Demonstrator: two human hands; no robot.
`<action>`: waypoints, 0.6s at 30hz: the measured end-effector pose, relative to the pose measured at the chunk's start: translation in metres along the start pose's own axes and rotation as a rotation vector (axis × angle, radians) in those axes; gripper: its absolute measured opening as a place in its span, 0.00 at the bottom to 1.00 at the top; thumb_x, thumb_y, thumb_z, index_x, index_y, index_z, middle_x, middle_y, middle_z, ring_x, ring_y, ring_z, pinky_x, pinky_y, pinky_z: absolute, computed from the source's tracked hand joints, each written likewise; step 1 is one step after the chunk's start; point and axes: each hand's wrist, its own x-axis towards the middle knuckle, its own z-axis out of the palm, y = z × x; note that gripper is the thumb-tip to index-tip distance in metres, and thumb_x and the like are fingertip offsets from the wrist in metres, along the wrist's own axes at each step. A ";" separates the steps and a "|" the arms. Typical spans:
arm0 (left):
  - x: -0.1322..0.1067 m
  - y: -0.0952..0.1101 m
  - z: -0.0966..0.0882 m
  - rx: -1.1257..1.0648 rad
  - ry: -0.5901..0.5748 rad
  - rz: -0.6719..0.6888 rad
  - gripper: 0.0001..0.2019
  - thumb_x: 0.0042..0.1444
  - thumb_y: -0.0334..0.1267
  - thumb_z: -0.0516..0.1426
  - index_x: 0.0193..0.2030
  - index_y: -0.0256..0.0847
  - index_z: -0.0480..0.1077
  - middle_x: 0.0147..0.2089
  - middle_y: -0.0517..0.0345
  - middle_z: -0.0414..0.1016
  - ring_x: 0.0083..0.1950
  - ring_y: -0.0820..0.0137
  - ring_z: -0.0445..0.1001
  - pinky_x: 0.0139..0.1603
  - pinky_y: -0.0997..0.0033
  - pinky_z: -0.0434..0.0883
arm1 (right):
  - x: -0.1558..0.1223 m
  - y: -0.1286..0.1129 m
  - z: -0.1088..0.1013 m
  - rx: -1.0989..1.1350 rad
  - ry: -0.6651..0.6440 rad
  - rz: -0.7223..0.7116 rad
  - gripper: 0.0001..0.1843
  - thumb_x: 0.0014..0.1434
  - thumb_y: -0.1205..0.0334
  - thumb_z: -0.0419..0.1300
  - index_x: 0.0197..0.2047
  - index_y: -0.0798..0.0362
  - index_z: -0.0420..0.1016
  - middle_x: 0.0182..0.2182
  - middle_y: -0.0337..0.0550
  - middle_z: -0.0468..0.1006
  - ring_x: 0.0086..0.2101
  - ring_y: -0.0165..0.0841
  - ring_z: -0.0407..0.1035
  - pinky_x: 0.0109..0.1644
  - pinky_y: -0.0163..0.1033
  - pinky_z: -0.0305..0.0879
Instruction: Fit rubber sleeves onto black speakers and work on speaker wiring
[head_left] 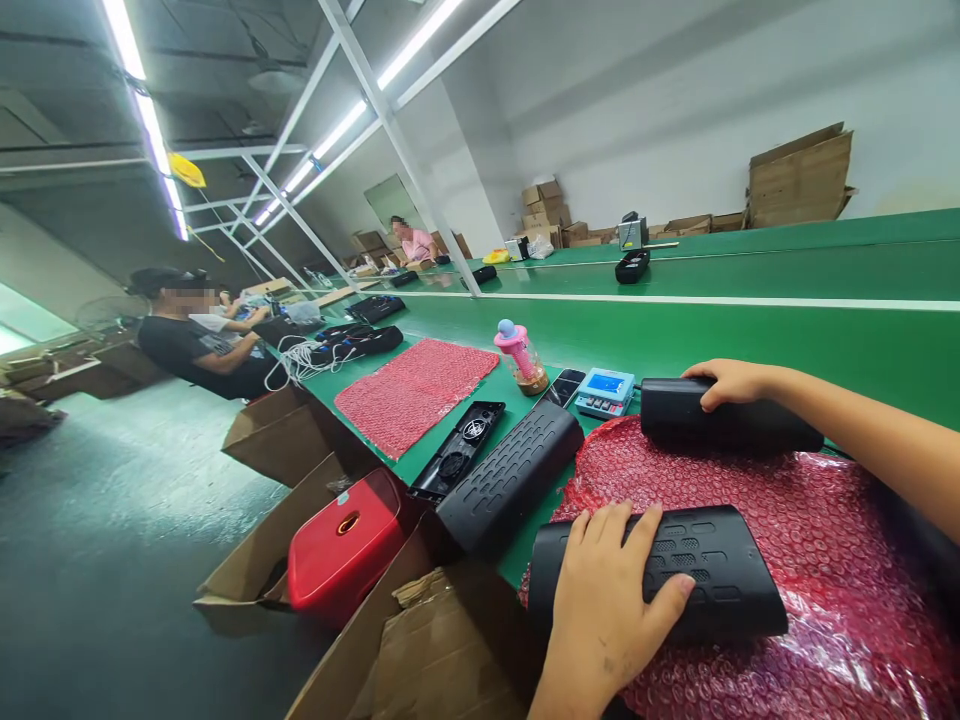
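Note:
My left hand [607, 590] lies over a black speaker [720, 575] with oval cut-outs, its fingertips at the far edge and its thumb on the near face. Beyond it, my right hand [739, 385] grips a second black speaker [675, 420], thumb on the front and fingers over the top. Both speakers rest on red bubble wrap [817, 510]. A small light-blue device [604, 392] with a screen stands left of the second speaker. Left of my left hand, a third black speaker housing [514, 480] lies beside a black panel [459, 452] with a round driver.
Another red bubble-wrap sheet [416, 390] lies on the green bench [600, 335]. A phone [564, 387] and a pink-topped bottle [520, 358] stand near the device. Open cardboard boxes [442, 650] and a red case [345, 545] sit left of the bench. A co-worker [199, 335] sits further left.

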 end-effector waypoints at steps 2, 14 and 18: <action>0.000 0.000 0.000 0.002 0.004 0.000 0.28 0.55 0.57 0.51 0.62 0.54 0.58 0.62 0.55 0.62 0.63 0.57 0.59 0.66 0.45 0.51 | 0.000 0.000 0.000 0.005 0.006 0.000 0.39 0.37 0.61 0.57 0.56 0.63 0.65 0.51 0.53 0.70 0.47 0.44 0.65 0.51 0.40 0.62; 0.006 -0.002 0.001 0.159 0.012 0.043 0.26 0.57 0.52 0.49 0.62 0.51 0.59 0.61 0.55 0.64 0.62 0.57 0.62 0.63 0.45 0.58 | 0.000 -0.006 -0.002 -0.033 0.032 0.012 0.20 0.56 0.64 0.62 0.52 0.57 0.67 0.49 0.48 0.70 0.46 0.40 0.66 0.51 0.49 0.64; 0.017 -0.026 0.017 0.215 0.110 0.170 0.27 0.56 0.53 0.47 0.60 0.47 0.62 0.57 0.52 0.69 0.57 0.55 0.67 0.57 0.44 0.63 | -0.003 -0.014 -0.010 -0.054 0.035 0.039 0.17 0.60 0.61 0.60 0.51 0.55 0.67 0.50 0.47 0.68 0.48 0.40 0.65 0.51 0.51 0.65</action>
